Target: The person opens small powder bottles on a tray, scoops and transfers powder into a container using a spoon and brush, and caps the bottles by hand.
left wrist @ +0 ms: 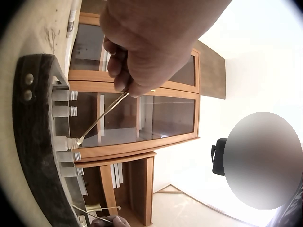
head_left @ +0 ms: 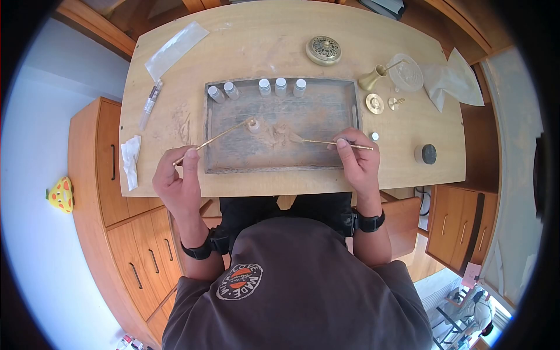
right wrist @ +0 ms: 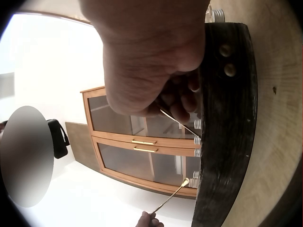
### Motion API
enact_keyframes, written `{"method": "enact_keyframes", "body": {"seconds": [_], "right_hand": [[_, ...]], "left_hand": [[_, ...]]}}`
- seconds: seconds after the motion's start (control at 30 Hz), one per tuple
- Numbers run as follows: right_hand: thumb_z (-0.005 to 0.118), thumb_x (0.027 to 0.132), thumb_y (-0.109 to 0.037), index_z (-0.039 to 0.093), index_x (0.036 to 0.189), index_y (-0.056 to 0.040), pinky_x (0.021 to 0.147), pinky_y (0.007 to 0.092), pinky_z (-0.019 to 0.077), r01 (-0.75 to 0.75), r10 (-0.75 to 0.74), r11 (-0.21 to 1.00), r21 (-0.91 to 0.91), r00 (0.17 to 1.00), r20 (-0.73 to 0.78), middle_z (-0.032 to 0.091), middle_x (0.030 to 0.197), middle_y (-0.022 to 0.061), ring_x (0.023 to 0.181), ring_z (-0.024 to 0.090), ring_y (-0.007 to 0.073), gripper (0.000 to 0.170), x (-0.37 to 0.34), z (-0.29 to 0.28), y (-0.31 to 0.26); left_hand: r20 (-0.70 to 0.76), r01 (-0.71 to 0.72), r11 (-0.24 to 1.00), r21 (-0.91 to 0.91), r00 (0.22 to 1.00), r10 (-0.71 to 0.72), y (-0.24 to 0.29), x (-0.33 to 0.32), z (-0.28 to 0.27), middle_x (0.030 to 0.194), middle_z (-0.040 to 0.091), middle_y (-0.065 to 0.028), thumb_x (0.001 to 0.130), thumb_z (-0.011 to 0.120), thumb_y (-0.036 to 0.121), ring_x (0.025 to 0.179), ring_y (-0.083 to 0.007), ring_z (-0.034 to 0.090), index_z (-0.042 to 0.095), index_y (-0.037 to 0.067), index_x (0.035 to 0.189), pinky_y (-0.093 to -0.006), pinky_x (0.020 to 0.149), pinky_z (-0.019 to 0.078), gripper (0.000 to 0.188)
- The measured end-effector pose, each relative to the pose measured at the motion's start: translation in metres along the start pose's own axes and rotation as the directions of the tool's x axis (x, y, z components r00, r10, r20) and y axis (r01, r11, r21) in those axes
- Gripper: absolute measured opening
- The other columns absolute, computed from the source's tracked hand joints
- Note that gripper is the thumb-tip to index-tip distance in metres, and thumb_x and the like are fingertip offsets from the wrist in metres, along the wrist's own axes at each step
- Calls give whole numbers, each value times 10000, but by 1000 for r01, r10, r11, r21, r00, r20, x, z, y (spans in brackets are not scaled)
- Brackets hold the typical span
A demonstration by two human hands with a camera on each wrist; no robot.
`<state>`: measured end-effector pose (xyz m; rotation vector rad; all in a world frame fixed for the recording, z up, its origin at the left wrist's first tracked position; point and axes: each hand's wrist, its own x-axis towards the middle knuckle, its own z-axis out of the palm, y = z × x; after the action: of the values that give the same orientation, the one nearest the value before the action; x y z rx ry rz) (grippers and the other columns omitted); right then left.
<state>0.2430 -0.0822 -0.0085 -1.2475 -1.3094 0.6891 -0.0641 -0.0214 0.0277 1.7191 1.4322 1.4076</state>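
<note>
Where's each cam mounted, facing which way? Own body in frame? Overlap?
Head: on head, facing forward and down at tray; left hand, right hand, arms, shirt show.
Left wrist: mounted there, faces bottles; left hand above, right hand below.
Right wrist: mounted there, faces tray's side; right hand above, left hand below.
Wrist views share tray and glass-door cabinet.

Left wall (head_left: 35, 128) pale, bluish; wooden drawers (head_left: 143, 254) beside it, dark handles. Glass-fronted wooden cabinet (left wrist: 173, 113) in left wrist view. Low wooden cupboard (head_left: 454, 204) at right, pale handles. Wood floor (head_left: 424, 267) near it. Bright patch (head_left: 499, 329) lower right, possibly a window; edge distorted.
</note>
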Motion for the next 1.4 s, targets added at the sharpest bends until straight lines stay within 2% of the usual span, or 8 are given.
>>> {"method": "enact_keyframes", "body": {"seconds": [0.13,0.23,0.4,0.57,0.73,1.03,1.1,1.4], "right_hand": [[582,911,-31,620,870,6,649,258,449,0,0,1000,2,1000,-4,634,772,82,698,579,143,66,0,1,-1],[583,914,-33,620,871,7,645,254,447,3,-3,1000,9,1000,-6,635,774,80,698,576,137,69,0,1,0],[580,919,-37,622,876,7,637,248,443,-11,12,999,31,1000,-16,635,779,77,697,572,126,74,-1,0,-1],[573,924,-36,620,882,13,638,245,443,2,-1,1000,22,1000,-8,635,783,74,699,570,121,81,-1,0,-1],[556,941,-42,615,873,24,644,243,445,24,20,988,154,962,-274,632,770,71,707,568,110,111,-5,4,-1],[574,929,-36,615,865,32,637,251,448,-18,5,996,-92,990,-140,631,779,85,689,566,124,102,-2,5,-2],[580,923,-31,617,868,30,637,254,450,-5,-7,995,-97,992,-124,631,774,88,687,572,134,91,-2,5,3],[592,912,-27,627,873,26,628,265,459,9,-11,998,-66,999,-36,638,776,98,678,594,156,75,0,3,-2]], "left_hand": [[-41,-33,999,-19,999,33,2,-1,0,806,627,-28,931,630,68,729,-73,531,653,-30,904,-198,656,400,104],[-30,57,996,-68,998,-60,5,-4,-4,789,650,-64,872,682,32,716,-105,557,659,-33,859,-228,659,433,70],[122,71,995,-77,991,-61,3,-9,1,760,639,-64,854,710,50,692,-104,548,657,-36,842,-234,636,431,101],[153,42,999,-34,987,-37,2,-12,9,735,627,-68,842,717,46,675,-113,549,662,-29,828,-237,629,431,94],[147,7,1000,21,989,-11,-1,-13,14,715,620,-77,831,720,40,643,-124,544,663,-29,815,-244,606,430,91],[96,-41,991,127,995,29,-3,-14,20,713,617,-86,827,726,50,614,-143,538,666,-24,821,-255,576,432,96],[115,-23,995,98,993,12,0,-16,24,725,612,-46,870,693,63,655,-96,516,653,-26,839,-232,617,419,102],[185,-5,998,68,983,-7,3,-17,32,723,620,-48,853,709,65,634,-92,521,661,-14,839,-229,590,420,93]]}}
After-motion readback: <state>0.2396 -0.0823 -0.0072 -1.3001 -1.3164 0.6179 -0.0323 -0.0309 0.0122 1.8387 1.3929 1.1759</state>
